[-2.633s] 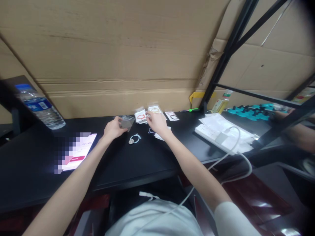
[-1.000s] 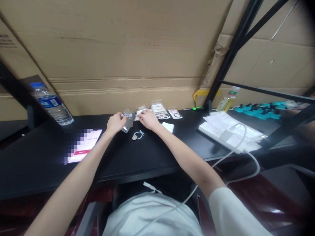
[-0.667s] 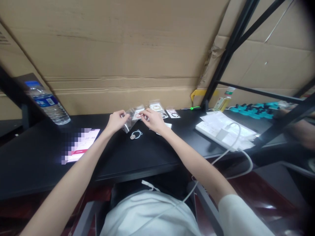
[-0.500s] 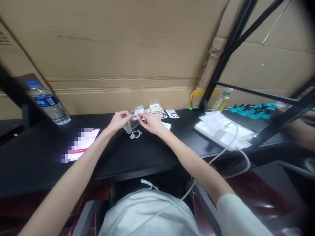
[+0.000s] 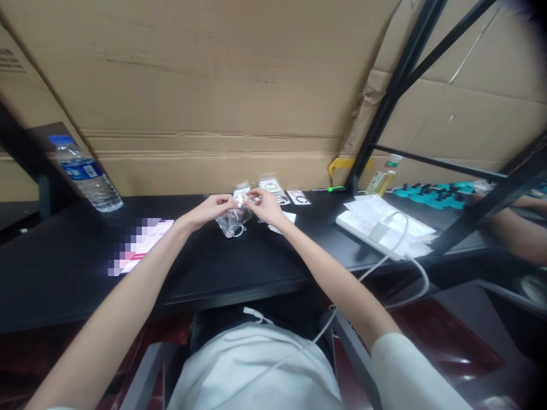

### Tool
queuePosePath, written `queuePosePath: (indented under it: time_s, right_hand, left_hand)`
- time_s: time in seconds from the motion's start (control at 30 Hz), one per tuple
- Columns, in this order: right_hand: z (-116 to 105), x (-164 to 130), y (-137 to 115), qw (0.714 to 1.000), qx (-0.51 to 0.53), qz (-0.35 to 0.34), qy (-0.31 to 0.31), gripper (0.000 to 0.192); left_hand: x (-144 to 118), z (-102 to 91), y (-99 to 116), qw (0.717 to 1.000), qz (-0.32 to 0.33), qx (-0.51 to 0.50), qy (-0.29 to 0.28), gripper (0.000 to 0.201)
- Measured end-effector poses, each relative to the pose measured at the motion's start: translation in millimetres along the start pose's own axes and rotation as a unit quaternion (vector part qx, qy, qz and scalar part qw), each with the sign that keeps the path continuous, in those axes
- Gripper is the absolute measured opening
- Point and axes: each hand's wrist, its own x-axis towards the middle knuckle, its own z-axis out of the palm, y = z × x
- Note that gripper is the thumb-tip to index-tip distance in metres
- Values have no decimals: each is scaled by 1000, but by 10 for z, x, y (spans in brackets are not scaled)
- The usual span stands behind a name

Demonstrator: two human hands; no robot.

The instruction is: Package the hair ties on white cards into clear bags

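Note:
A clear plastic bag (image 5: pixel 229 222) hangs from the fingers of both hands above the black desk. My left hand (image 5: pixel 210 210) pinches its upper left side, and my right hand (image 5: pixel 265 206) grips the upper right side. Just below the bag, partly behind it, lies a pale cord hair tie (image 5: pixel 240 230) with a round charm. Behind my hands are small carded packets; one holds a gold-coloured ring-shaped band (image 5: pixel 270 186), another a dark loop (image 5: pixel 299 197). White cards (image 5: pixel 285 221) lie beside my right wrist.
A phone with a lit screen (image 5: pixel 147 242) and a water bottle (image 5: pixel 88 173) are on the left. At right are a white power strip (image 5: pixel 363 234) with papers and cables, a bottle of yellow liquid (image 5: pixel 383 177), teal items (image 5: pixel 436 195) and another person's arm (image 5: pixel 519 228).
The bag has been spread wider between my hands and now hangs in front of the hair tie's charm. My right hand has moved slightly up the bag.

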Motion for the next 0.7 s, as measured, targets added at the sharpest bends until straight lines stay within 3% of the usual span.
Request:
queuePosePath:
  time_s: [0.23, 0.37, 0.47, 0.53, 0.6, 0.7]
  right_hand:
    - [-133, 111, 35, 982, 180, 44, -20, 23]
    - [-231, 81, -23, 959, 248, 92, -99, 27]
    - [-239, 64, -27, 953, 260, 102, -120, 26]
    - [-213, 66, -13, 951, 271, 103, -104, 24]
    - [-173, 70, -4, 950, 285, 108, -74, 24]
    - [-113, 68, -18, 945, 303, 119, -25, 26]
  left_hand:
    - [-18, -28, 29, 998, 6, -48, -39, 43]
    - [10, -52, -28, 998, 48, -29, 4, 50]
    - [49, -52, -112, 990, 92, 68, 76, 54]
    - [61, -29, -149, 957, 147, 203, 146, 51]
    - [53, 11, -152, 900, 201, 333, 196, 41]
    - [17, 75, -106, 846, 255, 418, 209, 23]
